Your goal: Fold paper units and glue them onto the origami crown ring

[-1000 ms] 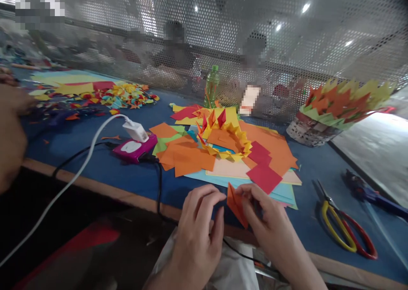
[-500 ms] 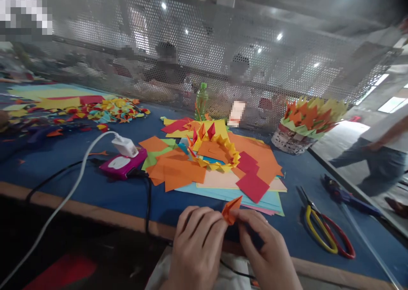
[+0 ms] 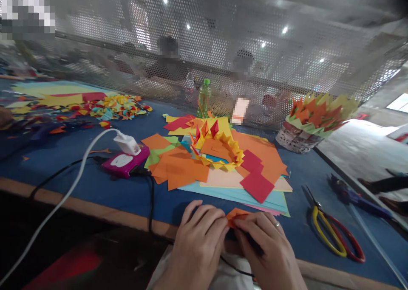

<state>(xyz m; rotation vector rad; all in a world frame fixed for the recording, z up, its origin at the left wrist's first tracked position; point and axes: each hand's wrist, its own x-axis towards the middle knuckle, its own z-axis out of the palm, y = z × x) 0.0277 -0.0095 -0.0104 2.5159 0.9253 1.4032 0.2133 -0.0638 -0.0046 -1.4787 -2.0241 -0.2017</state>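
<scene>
Between my two hands, at the near edge of the table, is a small folded piece of orange paper. My left hand pinches its left end. The fingers of my right hand, which wears a ring, close on its right side and cover part of it. Just beyond lies a stack of coloured paper sheets, light blue and peach, with orange and red squares on top. A ring of folded yellow paper points, with several red and orange ones at its left, rests on the stack.
Scissors with yellow and red handles and a blue glue gun lie at right. A folded-paper basket stands behind them. At left are a purple power strip with cables and a pile of paper pieces. A green bottle stands behind.
The orange paper has tipped from upright to flatter, and my right fingers have moved over it. The person at the far right has mostly gone out of view. The view has shifted slightly.
</scene>
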